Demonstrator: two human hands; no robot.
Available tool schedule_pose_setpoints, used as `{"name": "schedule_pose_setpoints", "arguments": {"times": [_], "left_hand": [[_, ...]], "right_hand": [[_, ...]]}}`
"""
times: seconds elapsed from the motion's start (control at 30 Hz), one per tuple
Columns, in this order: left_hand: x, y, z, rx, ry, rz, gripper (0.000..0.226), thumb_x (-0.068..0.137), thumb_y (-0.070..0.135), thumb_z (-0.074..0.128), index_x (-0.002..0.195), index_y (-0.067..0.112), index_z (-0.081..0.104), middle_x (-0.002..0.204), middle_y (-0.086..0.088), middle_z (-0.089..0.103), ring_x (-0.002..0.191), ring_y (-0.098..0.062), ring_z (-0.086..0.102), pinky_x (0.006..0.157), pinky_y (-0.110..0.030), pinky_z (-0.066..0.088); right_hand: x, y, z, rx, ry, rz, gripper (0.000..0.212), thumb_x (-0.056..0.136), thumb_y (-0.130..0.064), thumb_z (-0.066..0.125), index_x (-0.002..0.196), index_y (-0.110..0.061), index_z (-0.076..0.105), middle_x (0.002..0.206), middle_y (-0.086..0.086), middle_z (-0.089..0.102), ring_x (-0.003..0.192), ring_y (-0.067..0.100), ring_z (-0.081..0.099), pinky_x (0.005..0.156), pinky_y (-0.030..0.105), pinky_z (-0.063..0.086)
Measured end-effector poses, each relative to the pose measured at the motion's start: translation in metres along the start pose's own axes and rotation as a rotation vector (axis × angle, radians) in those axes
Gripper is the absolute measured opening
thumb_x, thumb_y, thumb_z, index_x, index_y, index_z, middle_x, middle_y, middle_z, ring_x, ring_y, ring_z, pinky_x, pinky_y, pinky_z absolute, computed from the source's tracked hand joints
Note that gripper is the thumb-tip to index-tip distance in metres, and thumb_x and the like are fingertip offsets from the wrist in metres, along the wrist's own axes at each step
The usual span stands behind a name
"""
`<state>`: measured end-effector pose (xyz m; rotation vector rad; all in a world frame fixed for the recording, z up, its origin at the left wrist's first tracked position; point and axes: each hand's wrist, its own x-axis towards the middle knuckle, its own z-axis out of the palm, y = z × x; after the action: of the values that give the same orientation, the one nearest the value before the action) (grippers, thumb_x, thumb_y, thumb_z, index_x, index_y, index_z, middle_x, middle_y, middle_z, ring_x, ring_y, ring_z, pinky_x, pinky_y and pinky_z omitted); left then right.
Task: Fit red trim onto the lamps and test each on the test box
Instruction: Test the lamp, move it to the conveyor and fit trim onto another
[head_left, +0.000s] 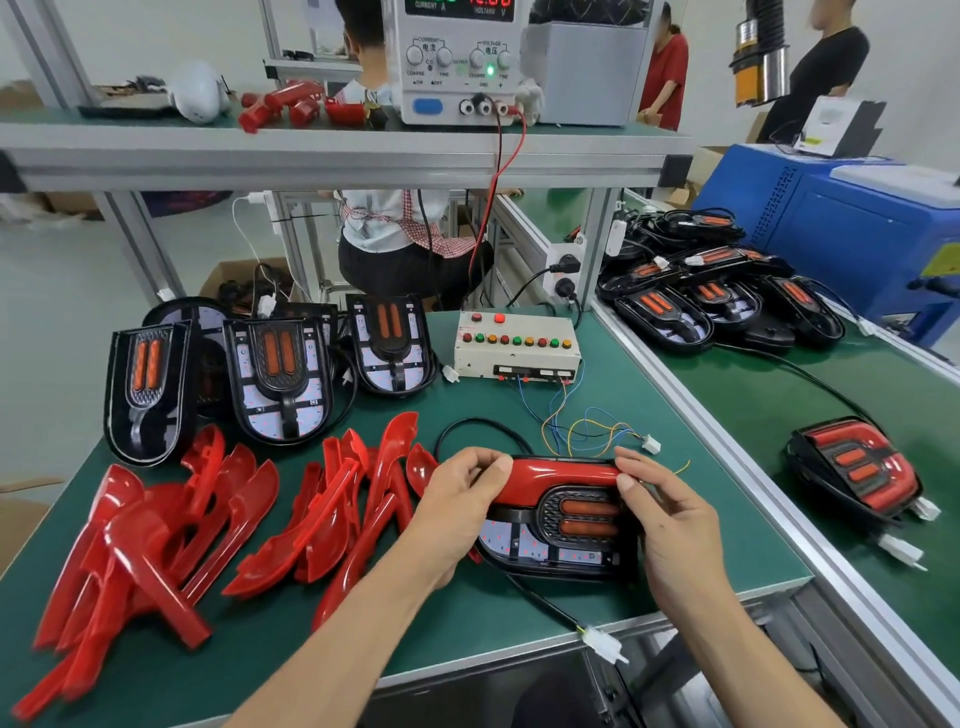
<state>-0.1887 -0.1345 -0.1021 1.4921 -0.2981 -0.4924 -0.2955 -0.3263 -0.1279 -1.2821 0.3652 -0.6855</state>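
- At nine o'clock, a heap of glossy red plastic trim pieces (171, 540) lies on the green bench mat (467, 623).
- My left hand (457, 499) and right hand (670, 519) curl round the red trim strip (563, 475), pressing it onto the black oval lamp (561, 530) at centre.
- At twelve, the grey power supply (457, 62) reads "CURRENT", "VOLTAGE".
- The white button test box (517, 345) sits at one o'clock.
- At three, a finished red-trimmed lamp (857, 467).

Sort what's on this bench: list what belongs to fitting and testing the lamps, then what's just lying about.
Job:
red trim and lamp, held by left hand and right hand
loose trims
untrimmed lamps
test box
power supply

Lying about:
blue machine
white object on the shelf
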Motion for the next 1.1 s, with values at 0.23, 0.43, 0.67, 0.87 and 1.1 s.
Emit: {"name": "schedule_pose_setpoints", "arguments": {"times": [0.23,0.43,0.67,0.87,1.1], "left_hand": [[0.000,0.004,0.000,-0.237,0.029,-0.179,0.022,0.098,0.028,0.063,0.090,0.012,0.076,0.092,-0.011,0.075,0.089,-0.027,0.069,0.104,-0.052,0.048],[0.005,0.010,-0.002,-0.437,0.050,-0.299,0.050,0.104,0.044,0.049,0.108,-0.001,0.071,0.103,-0.015,0.074,0.095,-0.027,0.071,0.095,-0.043,0.053],[0.007,0.021,0.003,-0.368,-0.055,-0.351,0.049,0.104,0.048,0.050,0.126,0.009,0.071,0.117,-0.008,0.076,0.112,-0.026,0.071,0.101,-0.045,0.054],[0.011,0.022,-0.002,-0.363,-0.079,-0.404,0.040,0.103,0.044,0.050,0.114,0.015,0.075,0.110,-0.007,0.077,0.095,-0.025,0.075,0.082,-0.041,0.060],[0.013,0.024,-0.002,-0.369,-0.084,-0.452,0.042,0.101,0.042,0.052,0.124,0.013,0.071,0.109,-0.010,0.075,0.092,-0.028,0.073,0.072,-0.036,0.059]], "right_hand": [[0.000,-0.001,0.008,0.045,0.080,0.089,0.022,0.093,-0.004,0.069,0.100,-0.020,0.082,0.118,0.008,0.076,0.107,0.026,0.072,0.092,0.040,0.060],[0.005,-0.011,0.016,0.124,0.131,0.125,0.017,0.092,-0.003,0.070,0.104,-0.012,0.079,0.111,0.007,0.078,0.093,0.023,0.076,0.078,0.037,0.063],[0.010,-0.017,0.023,0.151,0.167,0.141,0.018,0.093,-0.002,0.069,0.108,-0.008,0.077,0.106,0.007,0.079,0.083,0.021,0.077,0.069,0.035,0.063],[0.004,-0.016,0.017,-0.302,0.033,-0.044,0.021,0.096,-0.012,0.070,0.100,-0.032,0.075,0.120,-0.009,0.072,0.108,0.015,0.070,0.096,0.034,0.057],[0.006,-0.023,0.010,-0.572,-0.068,-0.147,0.027,0.097,-0.014,0.068,0.100,-0.041,0.067,0.113,-0.010,0.067,0.103,0.011,0.065,0.099,0.041,0.053]]}}
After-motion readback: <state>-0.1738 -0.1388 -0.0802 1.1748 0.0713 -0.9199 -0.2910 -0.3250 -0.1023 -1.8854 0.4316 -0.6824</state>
